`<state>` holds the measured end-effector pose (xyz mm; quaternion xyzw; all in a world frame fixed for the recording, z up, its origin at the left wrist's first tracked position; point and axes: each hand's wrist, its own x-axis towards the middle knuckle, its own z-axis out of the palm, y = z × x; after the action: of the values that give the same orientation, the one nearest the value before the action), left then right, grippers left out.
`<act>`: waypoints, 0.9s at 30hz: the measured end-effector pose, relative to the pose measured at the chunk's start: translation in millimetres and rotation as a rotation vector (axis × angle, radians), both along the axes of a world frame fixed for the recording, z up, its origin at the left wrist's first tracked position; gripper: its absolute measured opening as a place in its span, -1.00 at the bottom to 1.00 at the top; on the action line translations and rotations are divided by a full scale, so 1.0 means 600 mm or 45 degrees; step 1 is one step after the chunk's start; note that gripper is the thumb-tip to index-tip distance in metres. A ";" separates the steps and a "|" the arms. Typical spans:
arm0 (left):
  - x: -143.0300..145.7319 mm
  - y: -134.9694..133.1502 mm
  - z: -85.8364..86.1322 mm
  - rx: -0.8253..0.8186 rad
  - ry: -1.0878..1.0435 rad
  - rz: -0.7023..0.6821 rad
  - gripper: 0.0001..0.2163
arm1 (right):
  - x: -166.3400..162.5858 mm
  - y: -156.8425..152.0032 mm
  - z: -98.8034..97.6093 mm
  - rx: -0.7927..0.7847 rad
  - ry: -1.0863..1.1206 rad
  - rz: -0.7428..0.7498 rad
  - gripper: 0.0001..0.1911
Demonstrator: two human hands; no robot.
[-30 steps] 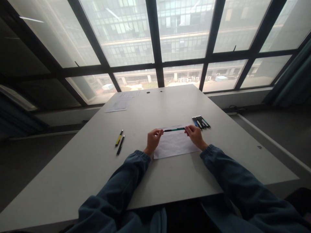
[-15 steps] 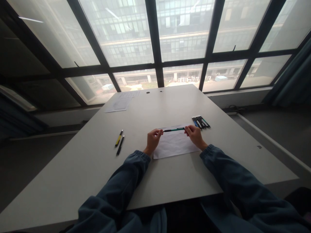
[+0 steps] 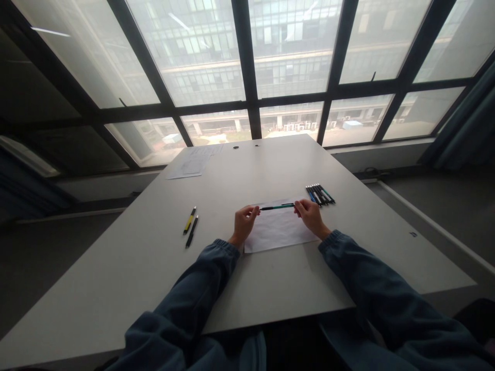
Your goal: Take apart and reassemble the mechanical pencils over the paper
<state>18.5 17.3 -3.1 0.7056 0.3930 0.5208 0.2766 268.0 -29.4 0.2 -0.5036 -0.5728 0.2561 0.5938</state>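
Note:
A green pen with a black grip (image 3: 277, 207) is stretched level between my two hands, over a white sheet of paper (image 3: 278, 234). My left hand (image 3: 245, 221) pinches its tip end between thumb and fingers. At the other end, by the clip, my right hand (image 3: 308, 214) has its fingers closed on the pen. Just beyond my right hand lies a row of several pens (image 3: 320, 195), mostly black, side by side. Left of my left hand, a yellow and black pen (image 3: 189, 220) and a black pen (image 3: 192, 232) rest on the table.
The white table (image 3: 147, 278) reaches toward a large window. Printed sheets (image 3: 189, 164) lie at its far left. A small dark round piece (image 3: 235, 148) and another tiny object (image 3: 257, 146) sit near the far edge. A small dark mark (image 3: 413, 234) is at the right edge.

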 end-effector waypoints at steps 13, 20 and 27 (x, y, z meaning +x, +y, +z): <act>0.000 -0.001 0.000 -0.007 -0.012 -0.014 -0.67 | -0.002 -0.002 0.004 -0.002 -0.004 0.008 -0.53; 0.000 -0.001 -0.001 -0.006 -0.007 -0.004 -0.65 | 0.001 0.004 -0.007 -0.006 0.003 0.008 -0.53; 0.000 0.001 -0.004 -0.027 -0.020 -0.012 -0.67 | 0.001 0.004 -0.008 -0.026 0.004 0.020 -0.53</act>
<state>18.5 18.2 -5.3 0.7004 0.3928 0.5208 0.2896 268.6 -27.0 -4.3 -0.5047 -0.5733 0.2672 0.5875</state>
